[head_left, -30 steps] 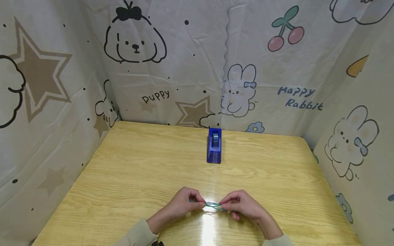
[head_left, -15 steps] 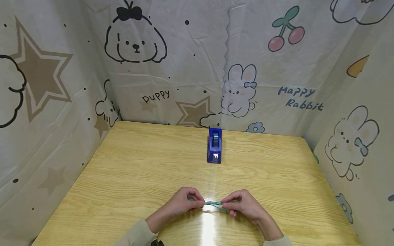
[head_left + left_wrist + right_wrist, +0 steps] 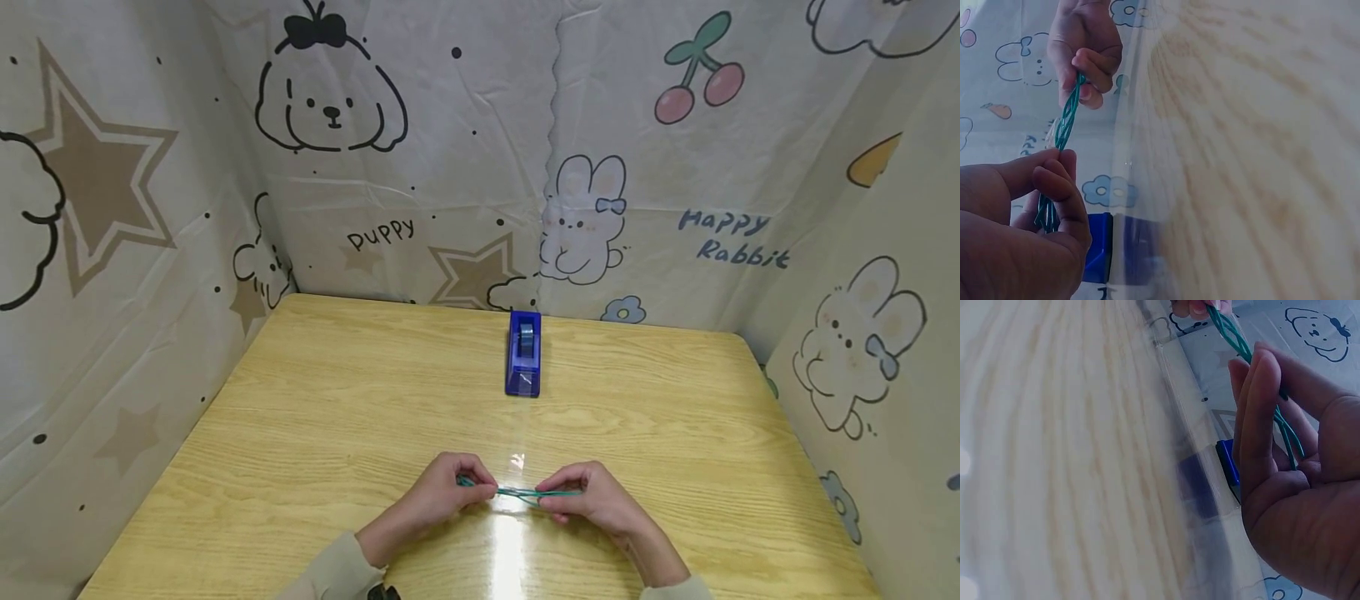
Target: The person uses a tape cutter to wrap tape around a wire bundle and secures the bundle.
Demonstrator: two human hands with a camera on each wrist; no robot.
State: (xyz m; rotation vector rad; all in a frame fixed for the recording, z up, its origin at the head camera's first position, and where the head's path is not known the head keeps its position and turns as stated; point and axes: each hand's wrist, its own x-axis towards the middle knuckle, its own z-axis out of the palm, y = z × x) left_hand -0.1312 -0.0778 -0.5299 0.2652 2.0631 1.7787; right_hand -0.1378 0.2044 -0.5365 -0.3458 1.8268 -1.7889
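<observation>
A slim bundle of thin green cord [image 3: 517, 492] stretches between my two hands, just above the front part of the table. My left hand [image 3: 453, 487] pinches one end between thumb and fingertips; folded strands [image 3: 1047, 215] show inside its curled fingers in the left wrist view. Thumb and index finger of my right hand [image 3: 597, 502] pinch the other side. Loose strand ends [image 3: 1285, 434] poke out behind that grip into the palm. Between the hands the strands cross and part slightly. Whether they are twisted together or only lie side by side, I cannot tell.
A blue tape dispenser [image 3: 514, 367] with a roll of clear tape stands at the back middle of the wooden table [image 3: 360, 383]. Patterned cloth [image 3: 465, 167] walls in the back and both sides. Light glares off the glossy tabletop below the hands.
Both hands stay almost in place. The green strands between them have drawn closer into a narrower bundle, and more of the cord shows at the right hand's thumb.
</observation>
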